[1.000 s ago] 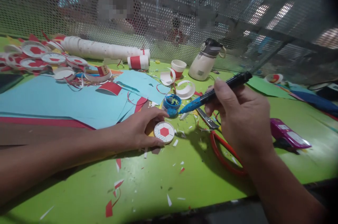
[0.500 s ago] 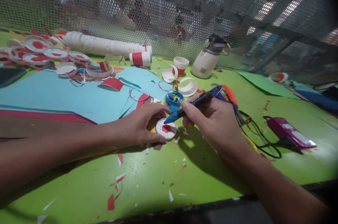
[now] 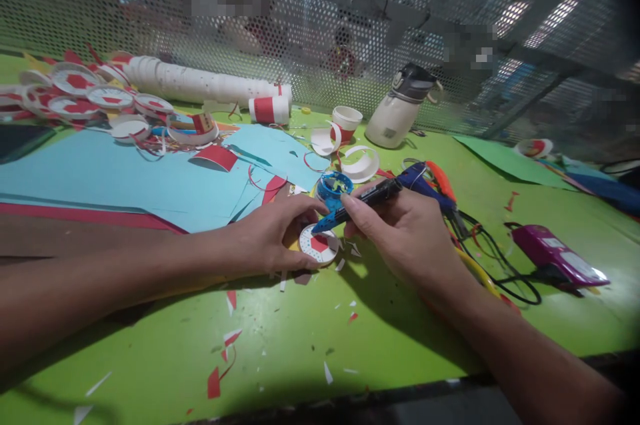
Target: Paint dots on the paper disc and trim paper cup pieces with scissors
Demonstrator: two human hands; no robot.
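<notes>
White round disc with a red hexagon [image 3: 324,253] is near the middle of the bright green tabletop [image 3: 390,351], just in front of the open round blue jar [image 3: 333,201]. The left hand [image 3: 270,235] holds its left side, thumb and fingers bent in a wide curve. The right hand [image 3: 410,238] has its fingers closed around a black marker with blue tip [image 3: 373,195], pointing at the disc (whether it touches, I cannot tell)

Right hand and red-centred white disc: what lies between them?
In the head view, the marker in the right hand slants across with its blue front end over the disc; white scraps lie on the table.
</notes>
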